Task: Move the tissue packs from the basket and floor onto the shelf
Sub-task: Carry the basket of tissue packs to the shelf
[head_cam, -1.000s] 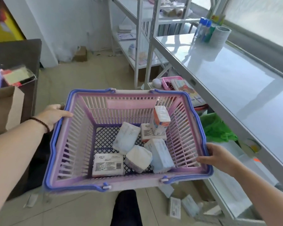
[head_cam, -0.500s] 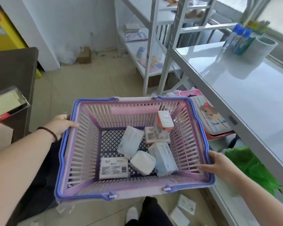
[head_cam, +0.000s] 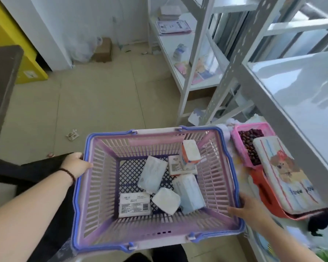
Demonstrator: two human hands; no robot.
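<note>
Both hands grip the pink-and-blue basket [head_cam: 218,178]: left hand [head_cam: 76,165] and right hand [head_cam: 243,206] on opposite rims, six tissue packs [head_cam: 152,173] inside.

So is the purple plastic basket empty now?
No, the purple plastic basket holds several white tissue packs on its mesh bottom, while the left hand and right hand grip its sides.

Six white tissue packs [head_cam: 153,173] lie jumbled in the pink-and-blue basket [head_cam: 95,188]
</note>
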